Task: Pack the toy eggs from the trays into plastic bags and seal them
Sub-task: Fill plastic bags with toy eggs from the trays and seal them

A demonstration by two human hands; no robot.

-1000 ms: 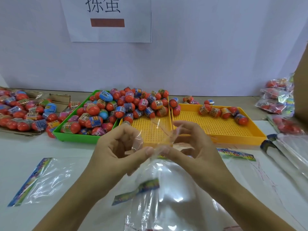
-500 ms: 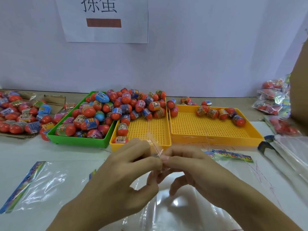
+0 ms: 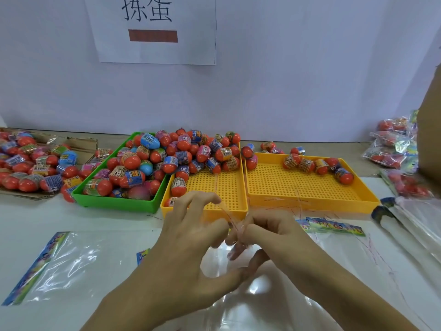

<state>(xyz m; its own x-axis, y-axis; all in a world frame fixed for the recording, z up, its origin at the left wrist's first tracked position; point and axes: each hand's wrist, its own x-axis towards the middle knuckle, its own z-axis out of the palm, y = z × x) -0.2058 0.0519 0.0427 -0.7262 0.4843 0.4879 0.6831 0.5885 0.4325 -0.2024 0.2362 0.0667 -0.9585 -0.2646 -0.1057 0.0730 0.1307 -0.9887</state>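
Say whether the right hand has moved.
Yes. The right hand dropped nearer the person, from overlapping the right yellow tray to below its front rim.

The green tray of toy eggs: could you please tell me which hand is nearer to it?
The left hand. It hovers just right of and in front of the green tray, over the middle yellow tray's front edge. The right hand sits further right, beyond the left.

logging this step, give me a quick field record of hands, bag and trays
left hand: pinches the clear plastic bag mouth
right hand: grip on the same bag mouth, red-edged strip between the two hands
green tray: heaped with toy eggs
middle yellow tray: eggs at back, front bare
right yellow tray: few eggs at back
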